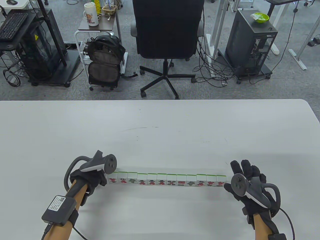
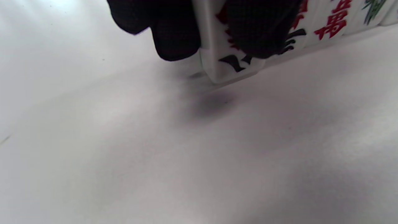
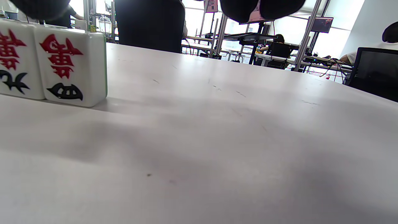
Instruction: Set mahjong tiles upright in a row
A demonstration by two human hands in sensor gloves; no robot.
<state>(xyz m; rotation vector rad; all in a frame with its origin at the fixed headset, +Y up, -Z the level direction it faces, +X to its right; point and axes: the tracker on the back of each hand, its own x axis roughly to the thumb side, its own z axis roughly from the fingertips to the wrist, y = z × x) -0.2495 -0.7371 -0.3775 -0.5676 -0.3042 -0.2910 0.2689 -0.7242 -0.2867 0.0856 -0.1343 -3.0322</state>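
Risk: L hand [image 1: 86,178] pinching end tile [image 2: 230,62], lower left, nudging row [image 1: 167,180] into domino topple; R hand [image 1: 246,183] spread, empty.

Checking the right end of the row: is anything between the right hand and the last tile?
No. In the table view the right hand sits beside the end tile, nothing between; contact unclear.

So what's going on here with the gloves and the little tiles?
A person in sensor gloves is lining up mahjong tiles on a white table. The tiles stand upright, side by side in one row. The left hand touches the tile at the left end, fingers on its face and side. The right hand sits at the right end of the row; its wrist view shows the end tile standing free.
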